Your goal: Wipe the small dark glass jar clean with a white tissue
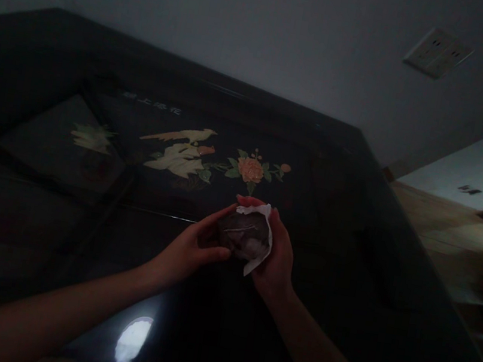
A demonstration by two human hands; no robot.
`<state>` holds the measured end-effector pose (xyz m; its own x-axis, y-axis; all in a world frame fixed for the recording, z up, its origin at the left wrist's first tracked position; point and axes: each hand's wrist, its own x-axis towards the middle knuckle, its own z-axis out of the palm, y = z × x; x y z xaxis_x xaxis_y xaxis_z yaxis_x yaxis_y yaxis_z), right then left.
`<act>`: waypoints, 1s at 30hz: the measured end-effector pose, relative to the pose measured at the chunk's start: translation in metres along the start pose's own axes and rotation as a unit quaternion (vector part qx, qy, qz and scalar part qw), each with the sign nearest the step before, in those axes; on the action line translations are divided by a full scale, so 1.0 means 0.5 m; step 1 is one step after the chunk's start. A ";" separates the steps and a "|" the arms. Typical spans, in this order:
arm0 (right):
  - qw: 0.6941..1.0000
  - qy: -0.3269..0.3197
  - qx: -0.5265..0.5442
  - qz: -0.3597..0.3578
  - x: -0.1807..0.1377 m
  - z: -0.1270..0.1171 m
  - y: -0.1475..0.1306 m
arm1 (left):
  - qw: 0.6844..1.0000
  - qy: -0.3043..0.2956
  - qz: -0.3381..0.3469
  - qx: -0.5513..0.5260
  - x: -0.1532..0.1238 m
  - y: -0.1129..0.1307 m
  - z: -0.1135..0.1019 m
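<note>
Between my two hands is a rounded, greyish thing (242,238) that looks partly see-through, with a thin pale line across it. Its exact kind is too dim to make out. White paper (266,251) with a ragged edge wraps its top and right side. My left hand (190,250) curves round the left side, thumb below and fingers above. My right hand (280,262) cups the paper against the right side, its fingers partly hidden behind. Both hands hold the thing above a dark, glossy surface.
The dark panel (333,201) carries an inlaid bird (189,135) and an orange flower (250,170). Behind it rises a grey wall with a socket plate (437,53). A bright reflection (133,340) lies near the front. Tan floor (433,234) shows at the right.
</note>
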<state>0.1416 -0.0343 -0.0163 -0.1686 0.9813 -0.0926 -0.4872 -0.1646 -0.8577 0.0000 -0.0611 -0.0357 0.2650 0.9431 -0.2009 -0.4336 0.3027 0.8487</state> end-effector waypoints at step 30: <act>0.949 0.055 -0.259 -0.169 -0.009 -0.005 0.019 | 0.999 0.013 -0.013 -0.049 -0.003 -0.009 0.009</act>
<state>0.1397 -0.0399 -0.0252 0.0276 0.9784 0.2047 -0.0048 0.2049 -0.9788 0.0054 -0.0646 -0.0371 0.2558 0.9377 -0.2351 -0.5104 0.3375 0.7910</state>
